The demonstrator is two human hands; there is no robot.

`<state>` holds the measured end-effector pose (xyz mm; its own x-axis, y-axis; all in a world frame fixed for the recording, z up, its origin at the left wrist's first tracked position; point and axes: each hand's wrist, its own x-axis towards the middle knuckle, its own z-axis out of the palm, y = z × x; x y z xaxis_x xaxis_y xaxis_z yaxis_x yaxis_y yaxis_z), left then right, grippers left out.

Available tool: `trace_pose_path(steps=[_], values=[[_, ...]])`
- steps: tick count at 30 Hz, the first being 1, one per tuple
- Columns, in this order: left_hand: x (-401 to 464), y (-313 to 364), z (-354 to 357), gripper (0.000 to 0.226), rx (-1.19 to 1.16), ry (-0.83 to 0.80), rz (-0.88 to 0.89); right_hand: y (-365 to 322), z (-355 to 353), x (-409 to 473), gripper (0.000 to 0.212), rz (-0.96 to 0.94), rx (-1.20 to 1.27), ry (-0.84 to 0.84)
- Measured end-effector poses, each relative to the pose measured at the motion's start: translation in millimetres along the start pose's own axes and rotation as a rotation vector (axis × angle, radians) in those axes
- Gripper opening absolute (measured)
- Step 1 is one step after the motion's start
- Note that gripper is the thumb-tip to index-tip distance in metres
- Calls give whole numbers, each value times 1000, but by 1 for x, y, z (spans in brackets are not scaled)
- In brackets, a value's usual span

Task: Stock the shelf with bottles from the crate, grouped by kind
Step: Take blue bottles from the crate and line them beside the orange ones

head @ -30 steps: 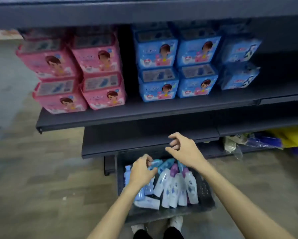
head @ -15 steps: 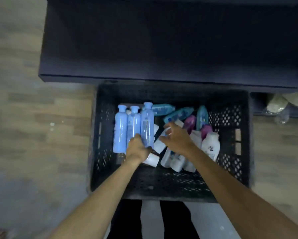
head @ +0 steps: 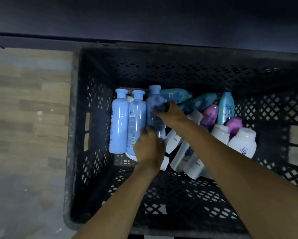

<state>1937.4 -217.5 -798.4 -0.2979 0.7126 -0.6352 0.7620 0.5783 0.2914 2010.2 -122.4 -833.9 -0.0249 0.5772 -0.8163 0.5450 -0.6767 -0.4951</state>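
Both hands are working inside the black perforated plastic crate [head: 86,128], which is sitting on the wood-look floor [head: 29,104] below the dark shelf [head: 144,19]. My left hand [head: 149,150] is gripping the lower end of the third pale-blue capped plastic bottle [head: 155,107]; my right hand [head: 170,114] is clasping its middle. Two matching pale-blue bottles [head: 119,121] are lying just beside it on the left. Teal squeeze bottles [head: 225,107], purple bottles [head: 209,114] and white bottles [head: 243,142] are lying jumbled on the right side.
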Motion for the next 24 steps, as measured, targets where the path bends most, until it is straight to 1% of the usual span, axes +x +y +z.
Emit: trace_pose_path(steps=[2, 4, 8, 11, 12, 13, 15, 16, 18, 19, 20, 21, 22, 24], values=[[8, 8, 6, 62, 15, -10, -34, 0, 2, 9, 53, 35, 17, -4], [15, 13, 11, 68, -9, -22, -80, -1, 0, 12, 61, 50, -45, -32], [24, 12, 16, 70, -166, -114, -174, 0, 3, 17, 90, 127, -195, -59], [26, 11, 16, 69, -249, -129, -206, 2, 7, 16, 102, 146, -228, -36], [26, 12, 16, 68, -255, -134, -207, 3, 5, 14, 99, 145, -209, -44], [26, 11, 15, 69, -261, -138, -208, 4, 1, 13, 89, 150, -171, -54], [29, 7, 14, 76, -291, -173, -195, 6, -8, 13, 58, 159, -40, -75], [32, 2, 13, 77, -377, -220, -194, 7, -13, 12, 48, 160, 12, -83], [36, -7, 9, 64, -692, -392, -246, 12, -25, 11, 33, 165, 92, -109], [34, -9, 4, 57, -801, -495, -275, 15, -32, 8, 25, 173, 160, -151], [31, -12, -2, 53, -860, -580, -285, 17, -39, 4, 17, 181, 243, -220], [27, -14, -8, 51, -882, -641, -271, 20, -47, -2, 14, 181, 317, -295], [22, -15, -13, 52, -890, -692, -239, 21, -56, -9, 17, 164, 367, -365], [12, -15, -25, 57, -875, -759, -159, 20, -72, -26, 34, 103, 395, -449]])
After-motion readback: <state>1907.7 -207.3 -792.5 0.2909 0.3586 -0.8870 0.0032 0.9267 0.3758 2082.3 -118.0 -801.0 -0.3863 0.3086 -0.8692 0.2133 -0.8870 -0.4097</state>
